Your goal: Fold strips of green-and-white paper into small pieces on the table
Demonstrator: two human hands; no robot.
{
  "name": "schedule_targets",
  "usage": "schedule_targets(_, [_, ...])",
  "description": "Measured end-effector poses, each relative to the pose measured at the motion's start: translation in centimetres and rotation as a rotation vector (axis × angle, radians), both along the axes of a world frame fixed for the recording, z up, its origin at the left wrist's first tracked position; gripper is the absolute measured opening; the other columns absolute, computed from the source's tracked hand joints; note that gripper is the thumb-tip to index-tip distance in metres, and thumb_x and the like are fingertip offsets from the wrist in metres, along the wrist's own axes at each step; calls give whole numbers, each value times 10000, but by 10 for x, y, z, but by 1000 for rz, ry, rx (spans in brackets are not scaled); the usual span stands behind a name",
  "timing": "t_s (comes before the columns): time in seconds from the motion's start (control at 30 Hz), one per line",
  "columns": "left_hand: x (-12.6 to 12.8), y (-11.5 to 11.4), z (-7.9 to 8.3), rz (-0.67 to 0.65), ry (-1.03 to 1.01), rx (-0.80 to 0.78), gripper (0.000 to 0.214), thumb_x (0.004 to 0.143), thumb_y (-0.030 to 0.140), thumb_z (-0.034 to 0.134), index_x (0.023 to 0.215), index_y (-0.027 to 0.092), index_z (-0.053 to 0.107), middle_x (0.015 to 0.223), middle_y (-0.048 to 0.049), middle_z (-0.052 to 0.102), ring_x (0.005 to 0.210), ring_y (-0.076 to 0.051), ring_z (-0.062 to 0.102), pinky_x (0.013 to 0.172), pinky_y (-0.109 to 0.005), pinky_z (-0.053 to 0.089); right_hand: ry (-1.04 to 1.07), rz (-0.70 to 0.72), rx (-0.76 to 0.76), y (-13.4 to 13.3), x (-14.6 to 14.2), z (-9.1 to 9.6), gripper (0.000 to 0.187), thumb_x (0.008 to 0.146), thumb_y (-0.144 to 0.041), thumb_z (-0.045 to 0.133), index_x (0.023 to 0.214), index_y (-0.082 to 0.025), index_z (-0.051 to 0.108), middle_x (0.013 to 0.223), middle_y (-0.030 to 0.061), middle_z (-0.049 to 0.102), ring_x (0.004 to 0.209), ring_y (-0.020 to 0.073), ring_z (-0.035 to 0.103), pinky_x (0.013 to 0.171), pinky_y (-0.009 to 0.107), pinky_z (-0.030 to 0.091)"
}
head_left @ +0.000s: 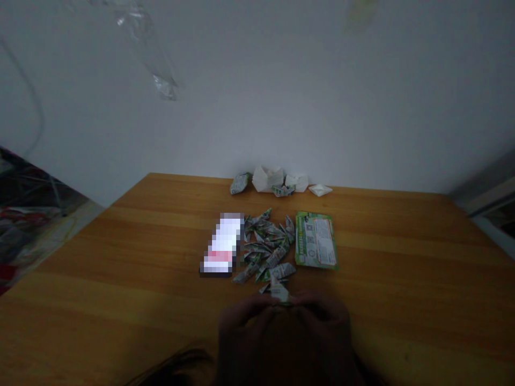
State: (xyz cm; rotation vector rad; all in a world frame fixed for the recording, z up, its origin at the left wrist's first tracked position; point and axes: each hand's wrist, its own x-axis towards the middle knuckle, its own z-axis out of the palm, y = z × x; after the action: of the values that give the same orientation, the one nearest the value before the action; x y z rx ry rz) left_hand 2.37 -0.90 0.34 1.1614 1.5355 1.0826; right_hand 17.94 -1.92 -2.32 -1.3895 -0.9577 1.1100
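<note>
My left hand (pixel 246 323) and my right hand (pixel 324 321) meet at the near side of the table, both in deep shadow. Between their fingertips they pinch a small folded piece of printed paper (pixel 279 291), its pointed end sticking up. Just beyond it lies a heap of folded paper pieces (pixel 273 251) with grey and green print. To the left of the heap rests a phone (pixel 223 244) with a lit, blurred-out screen. A green and white printed packet (pixel 316 240) lies flat on the right. The lower parts of my hands are too dark to make out.
Along the back of the wooden table (pixel 402 246) stand white folded papers (pixel 267 178), a small white folded boat shape (pixel 321 190) and a printed folded piece (pixel 240 183). A pale wall (pixel 322 107) rises behind. Clear plastic (pixel 164 86) hangs on it.
</note>
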Motion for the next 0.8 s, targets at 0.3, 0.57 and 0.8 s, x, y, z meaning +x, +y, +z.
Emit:
schedule_targets(0.3, [15, 7, -6, 138, -429, -203, 351, 558, 298, 852, 631, 177, 530, 543, 25, 712, 538, -152, 673, 531, -195, 514, 143, -177, -52, 2, -27, -8, 260, 655, -365, 794, 672, -178, 615, 611, 11, 681, 572, 169, 646, 531, 239, 519])
schedule_targets(0.57, [9, 12, -10, -15, -422, -210, 342, 623, 317, 813, 831, 181, 578, 636, -14, 753, 610, -170, 701, 568, -204, 508, 336, -7, -46, 13, -15, -15, 386, 678, -385, 789, 958, -175, 627, 534, -52, 619, 459, 112, 572, 452, 187, 434])
schedule_targets(0.8, [6, 13, -3, -84, -254, -226, 110, 638, 236, 761, 728, 174, 761, 736, -50, 768, 735, -225, 699, 718, -282, 536, 379, 238, -170, 18, 2, -14, 300, 622, -407, 823, 707, -152, 688, 565, 3, 685, 482, 133, 621, 496, 216, 480])
